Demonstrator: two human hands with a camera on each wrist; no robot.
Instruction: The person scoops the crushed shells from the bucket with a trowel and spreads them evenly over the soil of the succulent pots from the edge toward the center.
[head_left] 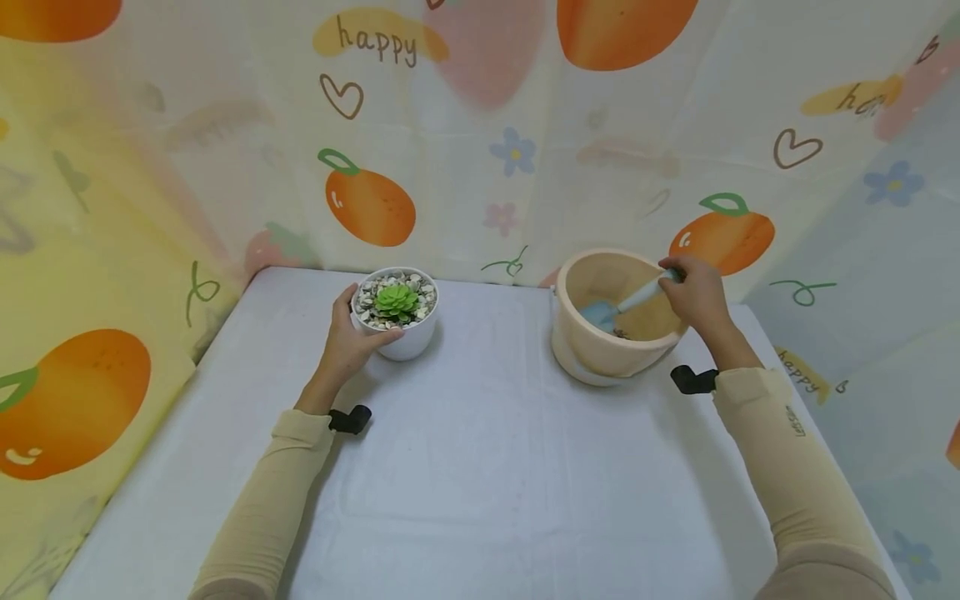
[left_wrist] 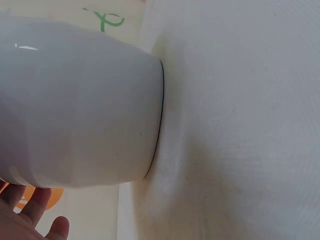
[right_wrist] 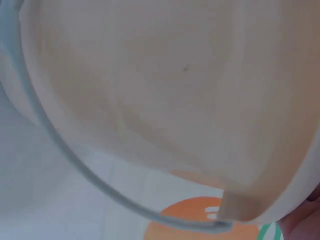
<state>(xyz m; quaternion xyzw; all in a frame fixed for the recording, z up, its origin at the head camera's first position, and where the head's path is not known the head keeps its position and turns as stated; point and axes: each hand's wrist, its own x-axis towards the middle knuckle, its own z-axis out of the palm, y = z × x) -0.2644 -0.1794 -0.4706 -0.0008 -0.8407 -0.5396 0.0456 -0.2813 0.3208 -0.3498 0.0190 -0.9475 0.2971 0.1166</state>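
In the head view a white flower pot (head_left: 411,342) stands upright on the table, holding a green succulent (head_left: 396,301) ringed by grey and white pebbles (head_left: 372,294). My left hand (head_left: 347,344) grips it from the left, thumb across the near side and fingers round the far left. The left wrist view shows the pot's smooth wall (left_wrist: 85,100) and some fingertips (left_wrist: 36,205) against it. To the right is a beige bucket (head_left: 596,354). Over its right rim, my right hand (head_left: 697,297) holds the pale blue handle of a small trowel (head_left: 641,295). The trowel's blade dips inside the bucket.
A white cloth (head_left: 457,467) covers the table. Behind it hangs a printed curtain (head_left: 457,192) with oranges and flowers. The bucket's thin carrying handle (right_wrist: 75,160) hangs down its outer wall. A little dark material (head_left: 621,333) lies inside the bucket; its kind is unclear.
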